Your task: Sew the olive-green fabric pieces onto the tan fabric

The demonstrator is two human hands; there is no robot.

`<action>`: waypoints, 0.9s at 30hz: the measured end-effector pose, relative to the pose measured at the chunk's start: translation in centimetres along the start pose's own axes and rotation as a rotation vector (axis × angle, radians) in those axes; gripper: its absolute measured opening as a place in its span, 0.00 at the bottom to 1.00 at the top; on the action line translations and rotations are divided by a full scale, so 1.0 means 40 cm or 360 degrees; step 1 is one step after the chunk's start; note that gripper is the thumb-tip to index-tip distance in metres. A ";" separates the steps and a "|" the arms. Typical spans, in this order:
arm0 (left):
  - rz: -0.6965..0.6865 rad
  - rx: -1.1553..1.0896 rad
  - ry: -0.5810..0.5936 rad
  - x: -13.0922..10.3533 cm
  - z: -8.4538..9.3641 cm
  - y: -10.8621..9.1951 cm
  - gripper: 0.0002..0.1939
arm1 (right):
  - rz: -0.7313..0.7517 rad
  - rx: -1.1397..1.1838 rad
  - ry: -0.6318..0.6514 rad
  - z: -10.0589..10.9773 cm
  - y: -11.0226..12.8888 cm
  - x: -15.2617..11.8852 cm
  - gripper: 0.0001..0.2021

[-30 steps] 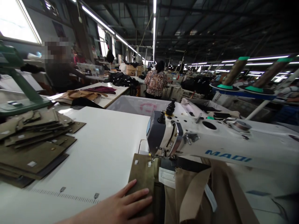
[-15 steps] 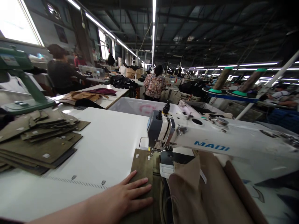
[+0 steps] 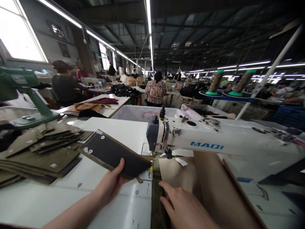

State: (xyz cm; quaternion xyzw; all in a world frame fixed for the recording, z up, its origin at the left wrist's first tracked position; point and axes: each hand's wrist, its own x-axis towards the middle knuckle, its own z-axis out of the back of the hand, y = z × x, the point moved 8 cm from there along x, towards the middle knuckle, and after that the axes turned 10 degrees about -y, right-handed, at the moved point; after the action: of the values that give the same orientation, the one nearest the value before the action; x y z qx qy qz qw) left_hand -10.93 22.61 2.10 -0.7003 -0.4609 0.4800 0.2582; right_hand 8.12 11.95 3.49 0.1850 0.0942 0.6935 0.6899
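Left hand (image 3: 110,184) holds dark panel (image 3: 114,154) lengthwise toward needle.

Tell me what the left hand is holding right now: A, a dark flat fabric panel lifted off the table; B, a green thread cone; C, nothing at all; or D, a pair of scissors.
A: the left hand grips the near edge of a dark flat panel, raised above the white table beside the sewing machine.

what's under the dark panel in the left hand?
The left hand holds the dark panel lifted and tilted above the white table; bare tabletop shows below its edges. Its right corner nears the sewing machine needle. Directly beneath is hidden.
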 end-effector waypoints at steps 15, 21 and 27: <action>0.0382 -0.0365 0.0231 -0.007 -0.031 0.031 0.32 | 0.0071 0.0348 -0.0440 -0.005 0.005 0.168 0.12; 0.0279 -0.0220 0.0227 -0.004 -0.024 0.036 0.28 | 0.0040 0.0730 -0.0443 -0.002 -0.005 0.156 0.12; -0.0748 0.1217 0.0821 -0.055 -0.030 0.024 0.24 | -0.0312 0.1351 -0.0196 0.009 -0.023 0.134 0.23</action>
State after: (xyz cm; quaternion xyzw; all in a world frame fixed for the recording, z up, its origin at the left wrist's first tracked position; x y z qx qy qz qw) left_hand -9.70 20.32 2.77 -0.5290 -0.3186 0.3549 0.7019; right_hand 9.19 17.25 4.15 0.4833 0.3465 0.5123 0.6196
